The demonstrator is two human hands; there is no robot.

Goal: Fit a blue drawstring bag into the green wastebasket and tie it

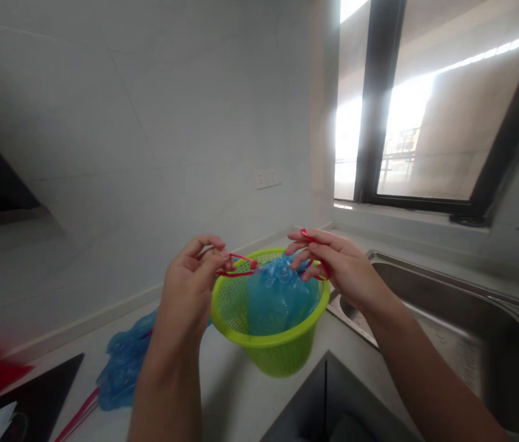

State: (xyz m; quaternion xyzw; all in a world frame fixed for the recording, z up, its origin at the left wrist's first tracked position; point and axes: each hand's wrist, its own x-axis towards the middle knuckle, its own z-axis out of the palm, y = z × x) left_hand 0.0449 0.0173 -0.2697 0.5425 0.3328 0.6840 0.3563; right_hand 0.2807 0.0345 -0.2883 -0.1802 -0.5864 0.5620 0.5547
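Blue bag [278, 298] is seated in the green basket [271, 350], which stands on the worktop [236, 399] at the corner, sink [462, 331] at its 3 o'clock. Bag's red drawstring [241, 265] is drawn out over the basket mouth in two loops, one toward 9 o'clock, one toward 3 o'clock.

Step in hand, as judged: the drawstrings are being pulled apart to cinch or tie the bag mouth. To be done well, both loops should be drawn evenly and level, so the basket is not tipped or dragged toward the sink; the plastic should be kept clear of the knot.

Left hand [190, 288]: fingers curled in, thumb and forefinger pinched on the left loop of drawstring; grip narrow, nearly closed. Right hand [337, 264]: fingers extended and slightly spread, string looped over and hooked around them at the basket's 2 o'clock rim; the string is held, not pinched tight.

A second blue bag [126, 368] with red strings lies on the worktop at the basket's 8 o'clock, untouched. A window [425, 110] is seen at 1 o'clock, a wall socket [267, 178] at 12.
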